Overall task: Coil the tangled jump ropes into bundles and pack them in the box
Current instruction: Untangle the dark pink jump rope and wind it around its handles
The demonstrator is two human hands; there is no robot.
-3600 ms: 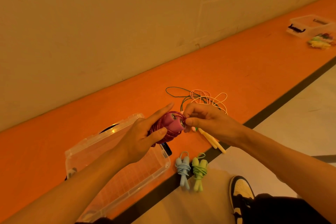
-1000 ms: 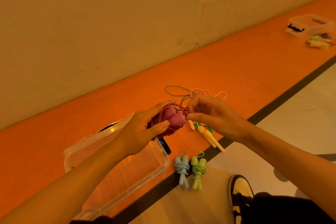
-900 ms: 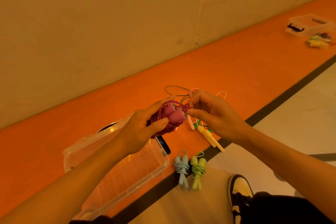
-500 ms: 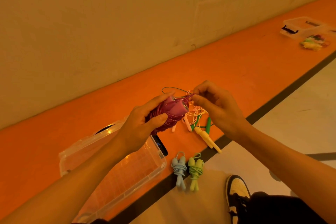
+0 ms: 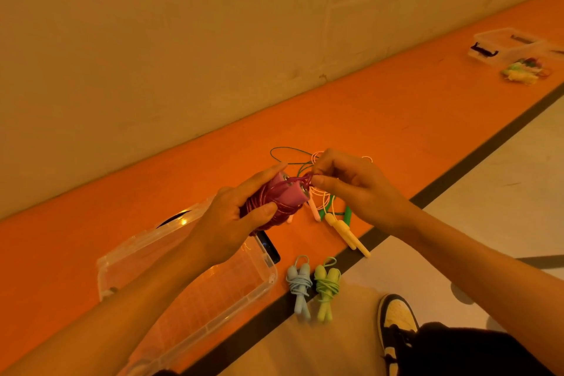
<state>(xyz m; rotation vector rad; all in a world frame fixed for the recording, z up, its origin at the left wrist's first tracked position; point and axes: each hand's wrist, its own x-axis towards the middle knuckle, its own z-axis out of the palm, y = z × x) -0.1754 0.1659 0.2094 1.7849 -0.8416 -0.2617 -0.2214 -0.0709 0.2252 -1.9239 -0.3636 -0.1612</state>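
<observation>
Left hand, right hand — both hands on pink rope bundle.

Our left hand and right hand are bare, and so are the forearms behind them. Low on the right we see a sneaker with a pale yellowish toe, black trim and black laces, beside a dark trouser leg.

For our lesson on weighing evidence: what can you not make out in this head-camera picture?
Head view.
Pink rope bundle: back half covered by the left hand.
Its cord end: hidden inside the right hand pinch.
Clear box: inside partly behind the left forearm.
Far box and rope pile: too small.
</observation>
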